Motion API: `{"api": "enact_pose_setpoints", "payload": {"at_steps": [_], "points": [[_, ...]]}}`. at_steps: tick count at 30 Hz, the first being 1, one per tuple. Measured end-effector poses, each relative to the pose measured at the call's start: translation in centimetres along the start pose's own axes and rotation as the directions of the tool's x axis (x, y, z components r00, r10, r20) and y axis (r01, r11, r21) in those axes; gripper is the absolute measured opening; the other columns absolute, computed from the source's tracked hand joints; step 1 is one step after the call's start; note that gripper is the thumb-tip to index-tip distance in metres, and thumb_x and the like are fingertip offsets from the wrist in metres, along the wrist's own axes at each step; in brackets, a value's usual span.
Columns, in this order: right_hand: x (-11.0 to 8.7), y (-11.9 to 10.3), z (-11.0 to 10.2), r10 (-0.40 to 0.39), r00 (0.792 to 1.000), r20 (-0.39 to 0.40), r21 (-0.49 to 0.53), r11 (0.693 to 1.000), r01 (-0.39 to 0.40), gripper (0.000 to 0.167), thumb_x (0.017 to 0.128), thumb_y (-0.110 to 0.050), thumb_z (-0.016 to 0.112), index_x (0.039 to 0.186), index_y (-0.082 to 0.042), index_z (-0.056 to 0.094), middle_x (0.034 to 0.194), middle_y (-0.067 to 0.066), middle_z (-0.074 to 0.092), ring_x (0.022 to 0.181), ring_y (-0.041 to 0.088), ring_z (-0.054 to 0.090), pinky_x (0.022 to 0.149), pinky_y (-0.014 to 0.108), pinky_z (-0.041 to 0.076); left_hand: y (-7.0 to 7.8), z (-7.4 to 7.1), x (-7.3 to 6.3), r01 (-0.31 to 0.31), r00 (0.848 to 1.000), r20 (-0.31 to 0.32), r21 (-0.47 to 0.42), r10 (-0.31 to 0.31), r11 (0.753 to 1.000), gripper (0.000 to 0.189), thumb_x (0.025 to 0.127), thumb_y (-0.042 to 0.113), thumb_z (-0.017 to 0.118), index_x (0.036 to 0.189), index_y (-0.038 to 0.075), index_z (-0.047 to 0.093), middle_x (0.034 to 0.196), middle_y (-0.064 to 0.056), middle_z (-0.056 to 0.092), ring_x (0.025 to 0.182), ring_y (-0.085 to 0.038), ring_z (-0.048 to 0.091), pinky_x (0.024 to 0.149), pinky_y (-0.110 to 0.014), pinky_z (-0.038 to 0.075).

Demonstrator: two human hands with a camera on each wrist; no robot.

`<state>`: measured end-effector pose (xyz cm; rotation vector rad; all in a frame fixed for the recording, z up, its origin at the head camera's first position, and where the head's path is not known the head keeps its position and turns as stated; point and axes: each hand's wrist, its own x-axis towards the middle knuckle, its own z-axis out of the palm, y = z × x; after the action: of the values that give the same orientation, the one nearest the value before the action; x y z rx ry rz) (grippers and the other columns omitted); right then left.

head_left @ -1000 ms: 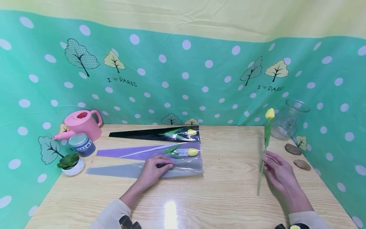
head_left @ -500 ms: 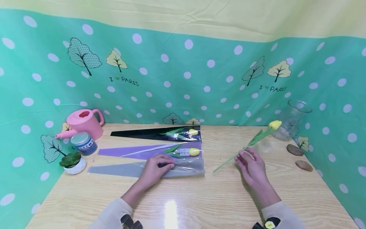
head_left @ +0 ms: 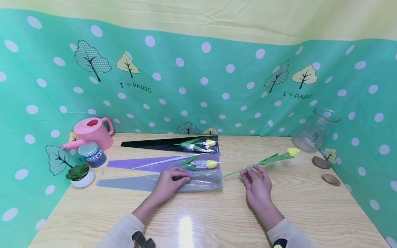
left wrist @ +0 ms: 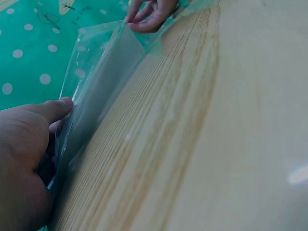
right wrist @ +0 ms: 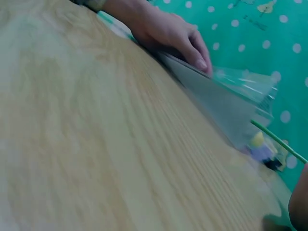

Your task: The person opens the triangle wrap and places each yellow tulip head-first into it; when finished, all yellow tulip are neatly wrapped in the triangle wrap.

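My left hand (head_left: 169, 184) pinches a grey, clear-fronted flower sleeve (head_left: 124, 183) near its middle. In the left wrist view the sleeve's clear front (left wrist: 72, 62) stands away from its grey back, so the wide mouth gapes. My right hand (head_left: 258, 187) pinches the stem of a yellow tulip (head_left: 273, 158) between thumb and fingers. Its bloom points right, and the bare stem end (right wrist: 279, 140) reaches the sleeve's mouth. Behind lie a purple sleeve (head_left: 133, 164) and a black sleeve (head_left: 149, 145), each with a yellow tulip inside.
At left stand a pink watering can (head_left: 93, 134), a blue jar (head_left: 93, 156) and a succulent in a white pot (head_left: 83, 181). A glass vase (head_left: 305, 139) stands at the back right, near two brown stones (head_left: 321, 162). A polka-dot cloth (head_left: 217, 103) hangs behind the table.
My right hand has moved left, turning the tulip from upright to nearly level, its stem end now at the grey sleeve's mouth. The left hand keeps its hold on the sleeve.
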<state>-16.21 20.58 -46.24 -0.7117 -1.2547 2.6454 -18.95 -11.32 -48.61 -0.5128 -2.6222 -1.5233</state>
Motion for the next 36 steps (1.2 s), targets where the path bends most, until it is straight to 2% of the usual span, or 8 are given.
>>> {"api": "enact_pose_setpoints", "payload": {"at_steps": [7,13,19,23,29,36], "points": [[-0.9,2.5,1.2,-0.026,0.999,-0.020,-0.018,1.000,0.026,0.016,0.101,-0.003,0.063,0.110,-0.010,0.051,0.099,0.000,0.065,0.095,0.013,0.068,0.104,0.030,0.056,-0.1,0.0,0.1,-0.003,1.000,0.004,-0.003,0.003,1.000,0.011,0.088,0.024,0.083,0.098,0.029,0.083,0.105,0.013,0.076,0.114,-0.015,0.067,0.109,-0.043,0.050],[-1.6,3.8,2.1,-0.027,0.999,-0.028,-0.021,0.999,0.027,0.011,0.101,-0.002,0.064,0.104,-0.007,0.054,0.101,0.003,0.065,0.091,0.013,0.069,0.102,0.032,0.058,-0.2,0.1,0.1,-0.003,1.000,0.004,-0.001,0.003,1.000,0.011,0.088,0.025,0.083,0.098,0.030,0.083,0.105,0.014,0.076,0.114,-0.015,0.067,0.108,-0.041,0.050],[-2.2,4.4,2.7,-0.024,1.000,-0.019,-0.033,0.999,0.024,0.011,0.098,0.001,0.066,0.098,-0.006,0.058,0.092,0.003,0.068,0.086,0.015,0.071,0.099,0.033,0.060,-0.3,0.2,0.1,-0.006,1.000,0.004,-0.001,0.006,1.000,0.011,0.088,0.026,0.083,0.098,0.031,0.083,0.105,0.015,0.075,0.114,-0.014,0.067,0.107,-0.041,0.051],[-2.4,4.5,2.9,-0.027,1.000,-0.016,-0.042,0.999,0.026,0.008,0.098,0.002,0.065,0.099,-0.005,0.060,0.089,0.003,0.069,0.084,0.015,0.071,0.097,0.032,0.060,-0.4,0.2,0.1,-0.014,1.000,0.002,-0.001,0.014,1.000,0.011,0.088,0.026,0.083,0.098,0.032,0.082,0.105,0.015,0.075,0.113,-0.014,0.067,0.107,-0.040,0.051],[-2.6,4.3,2.7,-0.026,0.999,-0.024,-0.082,0.996,0.024,0.009,0.100,-0.002,0.064,0.108,-0.003,0.060,0.098,0.005,0.070,0.087,0.015,0.070,0.095,0.030,0.061,-0.3,0.2,0.1,-0.005,1.000,0.005,-0.007,0.005,1.000,0.012,0.088,0.024,0.083,0.097,0.032,0.082,0.104,0.016,0.075,0.113,-0.013,0.066,0.107,-0.040,0.051],[-1.4,2.0,1.7,-0.051,0.997,-0.063,-0.066,0.997,0.047,0.020,0.102,-0.009,0.064,0.120,-0.006,0.057,0.092,-0.001,0.067,0.085,0.011,0.067,0.092,0.026,0.061,-0.4,0.1,0.1,-0.010,1.000,0.008,-0.001,0.010,1.000,0.012,0.089,0.025,0.083,0.098,0.031,0.083,0.105,0.014,0.076,0.113,-0.014,0.067,0.106,-0.039,0.052]]}}
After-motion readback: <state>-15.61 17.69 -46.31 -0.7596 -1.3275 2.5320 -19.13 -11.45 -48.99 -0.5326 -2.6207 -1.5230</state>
